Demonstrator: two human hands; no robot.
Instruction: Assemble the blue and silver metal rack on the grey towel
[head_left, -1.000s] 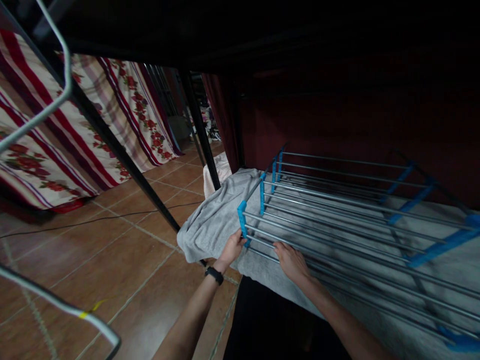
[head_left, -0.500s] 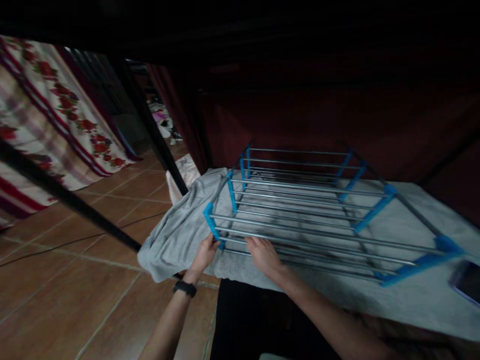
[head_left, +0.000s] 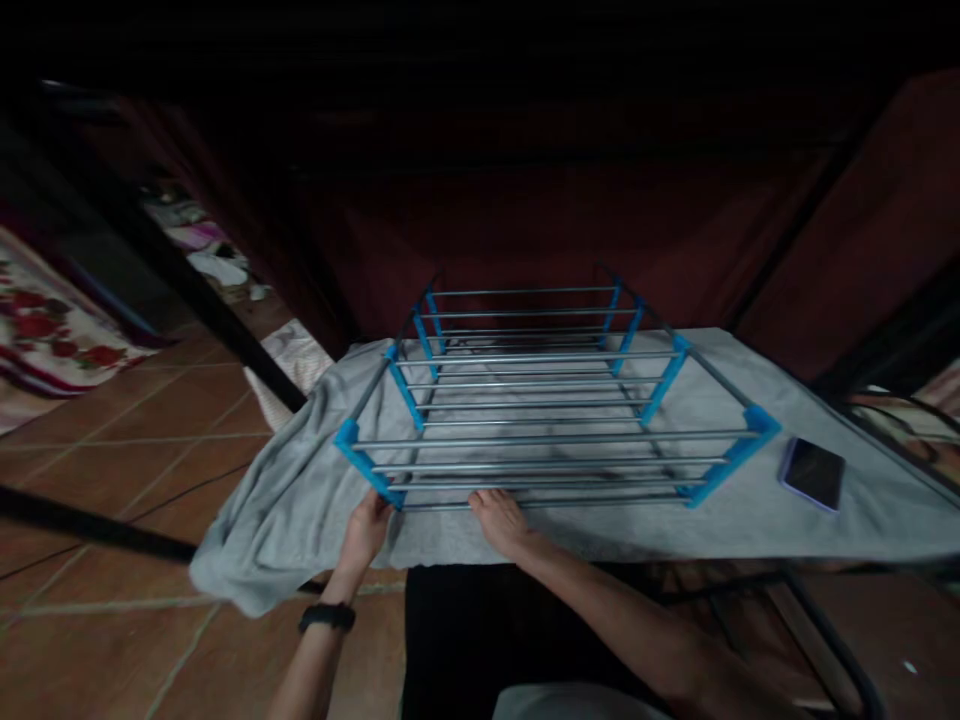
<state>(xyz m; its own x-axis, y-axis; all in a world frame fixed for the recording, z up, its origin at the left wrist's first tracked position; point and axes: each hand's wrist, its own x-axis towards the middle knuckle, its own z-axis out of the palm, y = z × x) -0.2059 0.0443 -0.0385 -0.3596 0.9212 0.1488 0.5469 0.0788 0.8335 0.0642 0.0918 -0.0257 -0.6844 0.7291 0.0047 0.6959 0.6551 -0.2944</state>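
A rack of grey metal rods (head_left: 555, 440) with blue plastic end pieces (head_left: 666, 388) lies on a grey cloth (head_left: 600, 535). It looks like a shoe rack. My left hand (head_left: 367, 528) is closed at the rack's near left corner, its fingertips partly hidden by the blue piece there. Further right, my right hand (head_left: 501, 518) has its fingers bent over the lowest front rod, palm down. A dark band is on my left wrist.
A phone (head_left: 814, 474) lies on the cloth right of the rack. Black metal poles (head_left: 202, 300) rise at the left, with a dark red curtain (head_left: 540, 230) behind. A cable (head_left: 187, 492) crosses the tiled floor (head_left: 135, 500).
My view has turned to the right, so the rack appears more square-on and the phone shows in full. Both hands stay at the rack's near left part.
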